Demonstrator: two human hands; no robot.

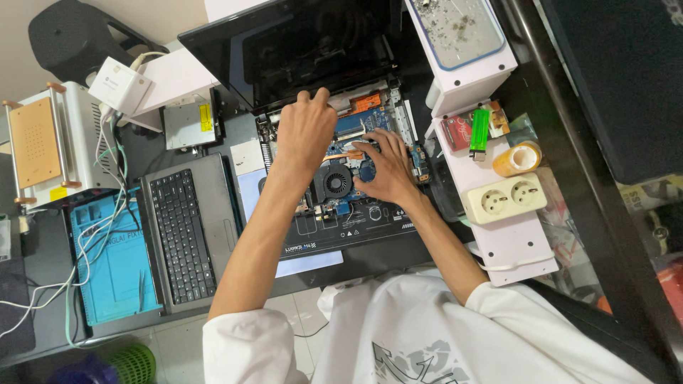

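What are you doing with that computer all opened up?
A person in a white shirt has both hands inside an opened laptop on the desk. The left hand rests near the hinge by the dark screen. The right hand touches the circuit board, just beside the round black fan. The laptop's keyboard cover lies off to one side, on the left hand's side. Neither hand visibly holds a tool.

Black desk (569, 142), opened laptop (341, 213), keyboard panel (186, 235)
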